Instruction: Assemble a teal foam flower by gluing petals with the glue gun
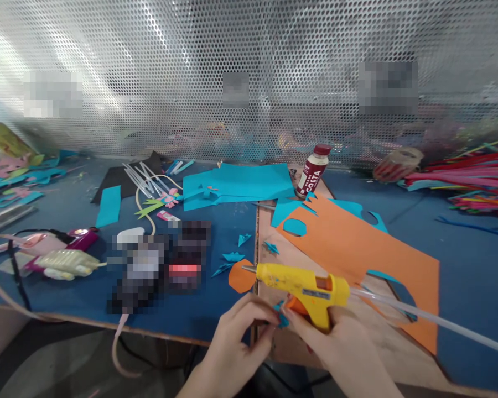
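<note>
The right hand (342, 337) is cradling a yellow plastic glue gun (290, 279), apparently leaving its fingertips free to steady the small blue cut-paper piece (281, 319) between the hands. The left hand (236, 334) is pinching that piece with nearly closed fingers; the right fingers are curling around the gun, beside the large orange paper sheet (382, 249).

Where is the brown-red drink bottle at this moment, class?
In the head view, the bottle stands right of centre near the back of the table, just beyond the orange sheet and before the perforated metal panel.
</note>
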The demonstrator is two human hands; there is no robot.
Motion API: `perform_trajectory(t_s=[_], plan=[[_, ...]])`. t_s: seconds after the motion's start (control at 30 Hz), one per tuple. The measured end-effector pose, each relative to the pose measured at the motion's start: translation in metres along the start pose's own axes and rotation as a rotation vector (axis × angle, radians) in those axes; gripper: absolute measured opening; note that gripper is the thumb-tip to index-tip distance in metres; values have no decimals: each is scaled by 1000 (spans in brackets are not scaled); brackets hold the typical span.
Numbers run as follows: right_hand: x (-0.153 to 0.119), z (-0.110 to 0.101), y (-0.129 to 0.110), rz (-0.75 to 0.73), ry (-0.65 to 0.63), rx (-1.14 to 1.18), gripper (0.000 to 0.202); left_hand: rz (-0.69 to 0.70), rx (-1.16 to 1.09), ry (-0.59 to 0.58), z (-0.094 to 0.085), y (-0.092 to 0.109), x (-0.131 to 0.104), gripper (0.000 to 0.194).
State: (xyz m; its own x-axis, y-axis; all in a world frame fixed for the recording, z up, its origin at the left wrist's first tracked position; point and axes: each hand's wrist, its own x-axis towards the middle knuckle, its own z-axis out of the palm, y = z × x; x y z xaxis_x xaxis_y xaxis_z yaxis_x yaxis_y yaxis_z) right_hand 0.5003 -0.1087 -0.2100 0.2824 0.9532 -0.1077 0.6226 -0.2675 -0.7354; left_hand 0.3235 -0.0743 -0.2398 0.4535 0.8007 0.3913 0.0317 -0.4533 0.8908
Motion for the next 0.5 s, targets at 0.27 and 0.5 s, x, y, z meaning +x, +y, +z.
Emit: perform_trajectory(t_s=[0.27, 0.5], plan=[[-1, -5, -17, 70, -8, 196, 31, -110, -30, 0, 1, 0, -1, 25], [-14, -39, 2, 19, 129, 169, 25, -145, -117, 84, 2, -5, -1, 16]])
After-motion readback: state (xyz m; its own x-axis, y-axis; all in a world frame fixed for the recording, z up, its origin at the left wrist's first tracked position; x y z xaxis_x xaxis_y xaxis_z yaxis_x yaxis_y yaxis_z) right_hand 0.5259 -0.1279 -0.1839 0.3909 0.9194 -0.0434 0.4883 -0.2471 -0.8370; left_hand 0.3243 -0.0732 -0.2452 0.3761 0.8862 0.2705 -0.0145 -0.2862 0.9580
